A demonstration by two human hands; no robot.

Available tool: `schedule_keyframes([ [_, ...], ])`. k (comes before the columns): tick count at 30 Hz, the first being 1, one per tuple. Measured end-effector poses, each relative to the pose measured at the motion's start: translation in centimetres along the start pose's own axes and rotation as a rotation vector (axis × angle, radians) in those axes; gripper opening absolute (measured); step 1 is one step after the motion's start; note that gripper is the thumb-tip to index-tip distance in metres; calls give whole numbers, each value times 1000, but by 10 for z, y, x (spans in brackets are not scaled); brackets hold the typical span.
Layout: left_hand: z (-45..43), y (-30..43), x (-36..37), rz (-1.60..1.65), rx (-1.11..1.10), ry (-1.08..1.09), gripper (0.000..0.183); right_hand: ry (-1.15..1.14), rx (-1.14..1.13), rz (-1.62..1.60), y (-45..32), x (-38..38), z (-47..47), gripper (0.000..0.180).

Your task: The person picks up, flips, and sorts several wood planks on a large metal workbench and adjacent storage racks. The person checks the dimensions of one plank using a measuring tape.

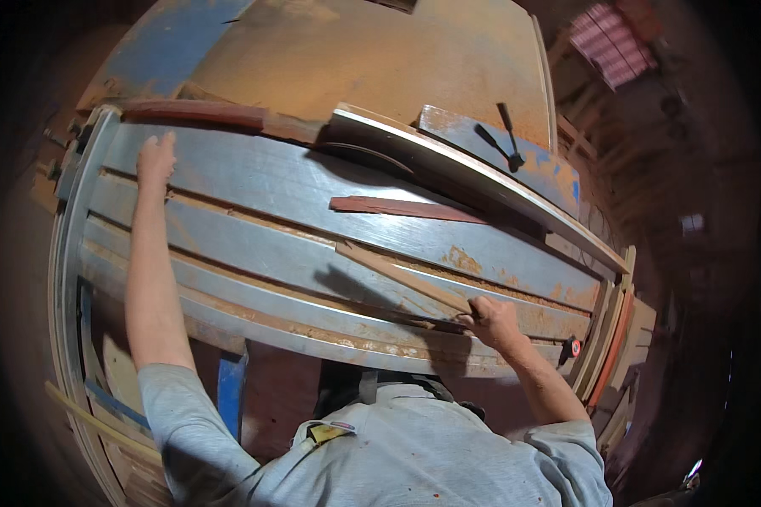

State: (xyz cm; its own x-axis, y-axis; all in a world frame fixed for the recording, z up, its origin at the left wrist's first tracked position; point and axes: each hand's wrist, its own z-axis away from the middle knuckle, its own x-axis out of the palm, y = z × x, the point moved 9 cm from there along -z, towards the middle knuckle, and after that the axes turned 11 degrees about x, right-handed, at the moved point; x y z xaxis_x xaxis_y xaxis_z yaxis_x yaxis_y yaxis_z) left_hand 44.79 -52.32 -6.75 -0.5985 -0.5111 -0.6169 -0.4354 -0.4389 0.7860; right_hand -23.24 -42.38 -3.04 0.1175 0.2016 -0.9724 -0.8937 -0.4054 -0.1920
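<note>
My right hand grips the near end of a narrow wooden stick. The stick slants away to the left over the slotted metal saw table. Over the table's far left part, my left hand is stretched out with partly curled fingers; nothing shows in it. A dark red wooden board lies along the far edge, just beyond that hand. Midway between my hands and the fence lies a reddish wood strip, its right end in shadow. A curved metal edge, apparently a saw blade, shows beside the fence.
A long fence crosses the table's far right side, with black clamp levers behind it. Beyond is a large dusty board surface. Sawdust fills the table slots. A black-and-red knob sits at the right, near stacked boards.
</note>
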Motion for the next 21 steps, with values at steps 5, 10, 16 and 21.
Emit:
schedule_keyframes([
  [5, -91, -54, 53, 380, -225, 32, 74, -77, 155, 37, 37, 21, 32, 33],
  [10, -126, -53, 79, 336, -282, -9, 65, 163, 124, 47, 61, -20, -39, 35],
  [16, -151, -56, 78, -102, -192, 30, 60, 162, 123, 172, 84, -7, -135, 33],
  [21, -138, -67, 73, 272, -236, 36, 39, 70, 2, 273, 78, 0, -131, 31],
])
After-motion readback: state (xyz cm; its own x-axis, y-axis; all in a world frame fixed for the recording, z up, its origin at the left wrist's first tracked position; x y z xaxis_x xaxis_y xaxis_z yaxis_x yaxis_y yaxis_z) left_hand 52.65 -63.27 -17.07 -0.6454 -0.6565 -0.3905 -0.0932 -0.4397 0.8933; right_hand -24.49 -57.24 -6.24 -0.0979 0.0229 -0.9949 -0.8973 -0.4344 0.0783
